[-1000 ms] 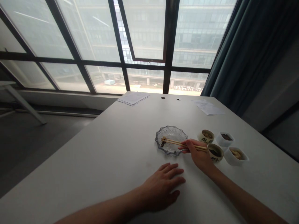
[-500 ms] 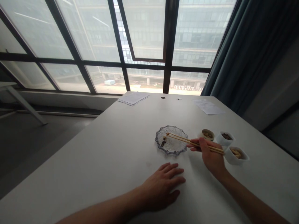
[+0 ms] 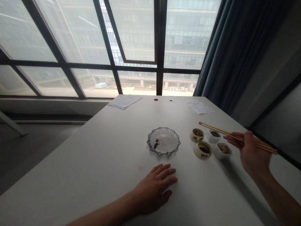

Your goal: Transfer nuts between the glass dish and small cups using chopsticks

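Note:
In my right hand (image 3: 255, 153) is a pair of chopsticks (image 3: 225, 132), raised above the small bowls at the right; their tips, close together, point left and show nothing I can make out between them. My left hand (image 3: 156, 186) lies on the table, fingers spread, just in front of a clear glass dish (image 3: 174, 148) with a scalloped rim. Several dark pieces (image 3: 155, 145) and a yellowish bit sit at the dish's left side. Beside the chopsticks stand two cream bowls with dark characters, one with brownish pieces (image 3: 198, 133), the other with dark contents (image 3: 204, 148).
Two white cups, one with dark pieces (image 3: 214, 134) and one with pale pieces (image 3: 224, 148), stand right of the cream bowls. Paper stacks (image 3: 125, 101) and loose sheets (image 3: 199, 106) lie at the far end of the white table (image 3: 105, 150). Windows and a blue curtain (image 3: 216, 53) rise behind.
My right hand has swung right and lifted the chopsticks from the glass dish to above the small bowls. The left hand stays by the dish. The whole view has shifted slightly.

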The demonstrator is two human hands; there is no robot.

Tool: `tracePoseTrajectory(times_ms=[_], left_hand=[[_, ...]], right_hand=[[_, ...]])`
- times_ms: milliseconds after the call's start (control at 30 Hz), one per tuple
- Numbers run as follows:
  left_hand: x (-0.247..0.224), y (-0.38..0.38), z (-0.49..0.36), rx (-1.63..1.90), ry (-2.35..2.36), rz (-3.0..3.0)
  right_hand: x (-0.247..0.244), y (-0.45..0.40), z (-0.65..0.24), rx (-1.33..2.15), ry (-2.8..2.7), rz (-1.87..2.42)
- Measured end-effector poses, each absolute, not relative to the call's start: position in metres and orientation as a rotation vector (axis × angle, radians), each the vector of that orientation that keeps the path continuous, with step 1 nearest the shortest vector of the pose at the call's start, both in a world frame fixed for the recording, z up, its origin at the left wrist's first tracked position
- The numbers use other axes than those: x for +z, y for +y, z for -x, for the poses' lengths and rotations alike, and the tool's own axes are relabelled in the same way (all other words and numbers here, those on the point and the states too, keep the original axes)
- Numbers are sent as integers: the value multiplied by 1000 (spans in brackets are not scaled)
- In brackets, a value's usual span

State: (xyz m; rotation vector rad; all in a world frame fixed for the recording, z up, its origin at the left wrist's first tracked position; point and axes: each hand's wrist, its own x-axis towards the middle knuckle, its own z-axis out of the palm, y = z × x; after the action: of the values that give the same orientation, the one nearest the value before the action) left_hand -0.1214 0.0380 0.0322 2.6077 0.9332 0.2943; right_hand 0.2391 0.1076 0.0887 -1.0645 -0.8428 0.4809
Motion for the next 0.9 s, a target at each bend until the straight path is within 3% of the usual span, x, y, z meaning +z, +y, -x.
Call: tracePoseTrajectory(times_ms=[533,900], left_hand=[[31,38,122,300,935,-2618],[29,38,122,383,914,-2595]], right_hand=[[95,105,-234,476,-831,1018],[82,102,-125,833,-1261,1039]])
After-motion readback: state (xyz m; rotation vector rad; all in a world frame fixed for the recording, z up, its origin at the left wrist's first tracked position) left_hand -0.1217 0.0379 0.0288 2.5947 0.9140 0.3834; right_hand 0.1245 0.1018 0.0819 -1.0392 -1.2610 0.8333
